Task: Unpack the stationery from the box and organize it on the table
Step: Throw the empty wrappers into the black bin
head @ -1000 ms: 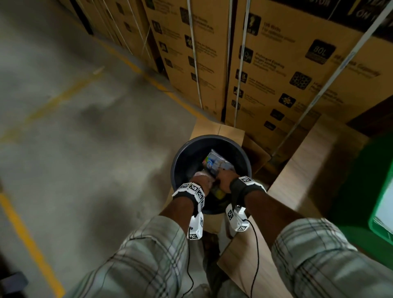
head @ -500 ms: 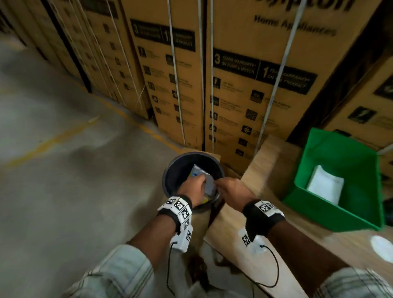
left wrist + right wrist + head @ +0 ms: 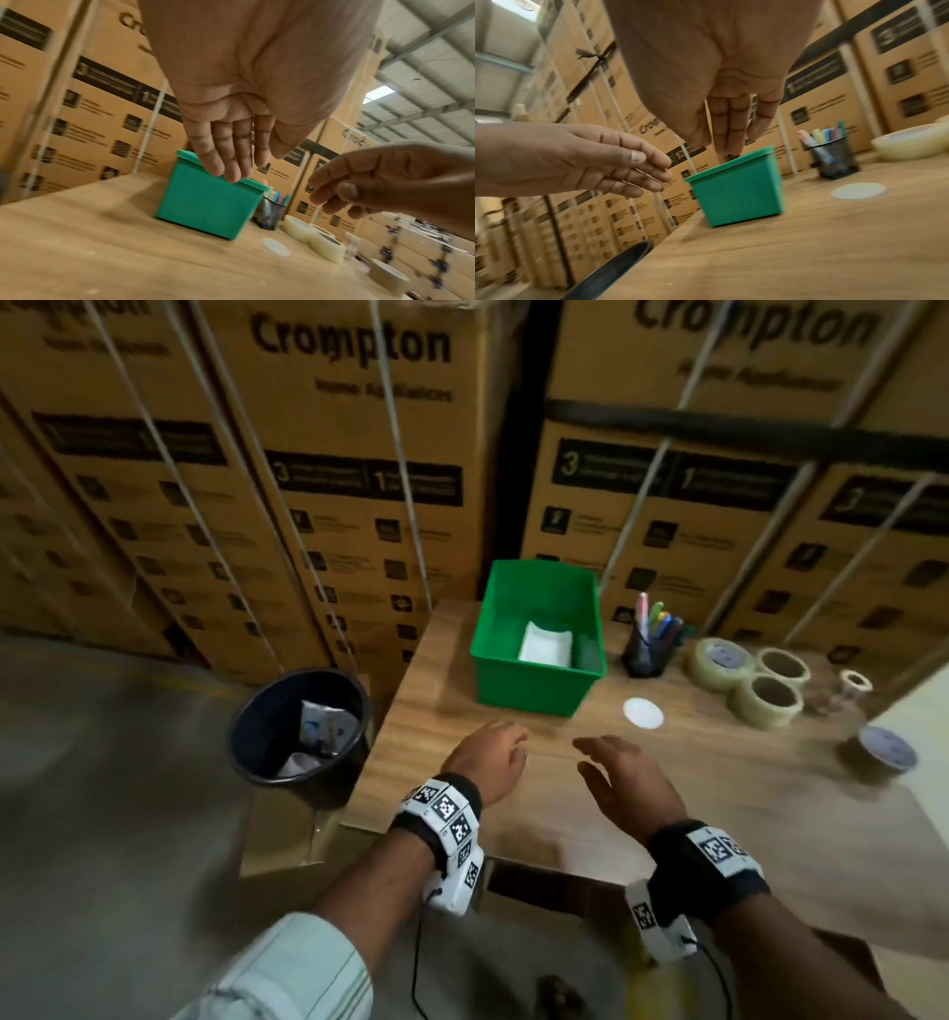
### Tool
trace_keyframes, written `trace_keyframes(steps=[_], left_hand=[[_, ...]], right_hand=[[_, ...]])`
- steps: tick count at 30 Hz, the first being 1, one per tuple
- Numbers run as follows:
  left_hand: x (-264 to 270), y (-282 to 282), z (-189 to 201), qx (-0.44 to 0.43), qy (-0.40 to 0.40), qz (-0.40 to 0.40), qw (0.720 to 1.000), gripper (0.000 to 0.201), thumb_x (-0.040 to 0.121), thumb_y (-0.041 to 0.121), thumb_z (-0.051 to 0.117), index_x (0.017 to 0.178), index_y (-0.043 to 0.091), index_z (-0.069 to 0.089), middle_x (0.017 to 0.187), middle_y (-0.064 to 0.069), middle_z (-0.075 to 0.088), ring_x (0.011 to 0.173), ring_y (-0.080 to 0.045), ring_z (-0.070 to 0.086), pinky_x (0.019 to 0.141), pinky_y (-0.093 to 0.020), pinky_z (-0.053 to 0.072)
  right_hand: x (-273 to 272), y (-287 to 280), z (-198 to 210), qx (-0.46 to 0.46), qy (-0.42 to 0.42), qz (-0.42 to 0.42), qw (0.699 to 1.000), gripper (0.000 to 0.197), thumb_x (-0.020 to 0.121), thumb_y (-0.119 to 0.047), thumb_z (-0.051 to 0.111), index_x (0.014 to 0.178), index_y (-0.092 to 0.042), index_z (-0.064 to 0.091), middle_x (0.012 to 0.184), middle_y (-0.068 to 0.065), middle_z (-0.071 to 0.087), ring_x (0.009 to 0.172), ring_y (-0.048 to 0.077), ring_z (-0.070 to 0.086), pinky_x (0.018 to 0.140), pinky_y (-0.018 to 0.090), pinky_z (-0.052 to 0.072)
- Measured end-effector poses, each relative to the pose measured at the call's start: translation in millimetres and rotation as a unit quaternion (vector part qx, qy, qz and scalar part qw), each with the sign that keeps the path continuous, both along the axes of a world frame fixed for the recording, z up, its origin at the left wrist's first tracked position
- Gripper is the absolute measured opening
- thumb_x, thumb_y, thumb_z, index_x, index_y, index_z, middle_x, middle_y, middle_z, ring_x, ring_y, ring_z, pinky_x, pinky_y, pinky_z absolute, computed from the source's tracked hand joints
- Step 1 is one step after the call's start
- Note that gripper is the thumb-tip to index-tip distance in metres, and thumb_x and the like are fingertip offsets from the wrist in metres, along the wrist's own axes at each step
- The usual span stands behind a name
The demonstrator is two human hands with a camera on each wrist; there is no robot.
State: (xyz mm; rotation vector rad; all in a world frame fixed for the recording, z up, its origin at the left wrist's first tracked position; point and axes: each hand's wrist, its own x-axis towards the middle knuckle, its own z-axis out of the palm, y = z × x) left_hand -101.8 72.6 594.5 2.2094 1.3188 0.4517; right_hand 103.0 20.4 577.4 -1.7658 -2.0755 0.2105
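Note:
A green plastic box (image 3: 534,683) stands at the back of the wooden table (image 3: 667,803), with a white packet (image 3: 545,643) inside. My left hand (image 3: 493,755) and right hand (image 3: 624,775) hover over the table in front of the box, both empty with fingers straight or relaxed. In the left wrist view the left hand (image 3: 231,146) points at the green box (image 3: 205,205); in the right wrist view the right hand (image 3: 731,125) does the same toward the green box (image 3: 739,192). A black mesh pen cup (image 3: 644,652) with coloured pens and several tape rolls (image 3: 767,701) stand to the right.
A black bin (image 3: 298,726) holding crumpled wrappers stands on the floor left of the table. Tall strapped cardboard cartons (image 3: 359,480) wall the back. A white round disc (image 3: 643,712) lies on the table, and another tape roll (image 3: 886,749) sits near the right edge.
Both hands have left the black bin and swung right over the table. The wrapper they held stays in the bin. The view has turned toward the green box.

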Motion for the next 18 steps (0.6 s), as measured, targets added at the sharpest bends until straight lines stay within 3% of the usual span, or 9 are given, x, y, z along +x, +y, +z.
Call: trace_keyframes(steps=[7,14,18], left_hand=[[144.1,-5.7,-6.8,-0.012,0.016,-0.102,0.995,0.030,0.092,0.017,0.048,0.118,0.012,0.062,0.123,-0.007,0.064,0.114,-0.024,0.057,0.096,-0.031,0.045],[330.1,-14.9,-25.0,-0.037,0.025,-0.167,0.985,0.033,0.093,0.021,0.047,0.123,0.015,0.060,0.127,-0.004,0.061,0.117,-0.021,0.055,0.100,-0.030,0.043],[421.4,-7.5,-38.5,-0.035,0.045,-0.196,0.979,0.032,0.094,0.022,0.048,0.123,0.014,0.060,0.126,-0.005,0.062,0.116,-0.022,0.056,0.100,-0.032,0.044]], right_hand=[[138.8,-50.3,-11.0,-0.013,-0.010,-0.114,0.993,0.030,0.084,-0.020,0.064,0.114,-0.017,0.064,0.102,0.005,0.069,0.088,0.027,0.066,0.074,0.038,0.055],[303.6,-70.5,-20.6,-0.044,-0.029,-0.171,0.984,0.029,0.084,-0.019,0.062,0.112,-0.014,0.065,0.101,0.009,0.069,0.088,0.033,0.065,0.073,0.040,0.054],[389.2,-69.3,-32.6,-0.075,-0.013,-0.216,0.973,0.030,0.087,-0.020,0.060,0.116,-0.014,0.064,0.112,0.010,0.066,0.095,0.034,0.063,0.078,0.042,0.053]])
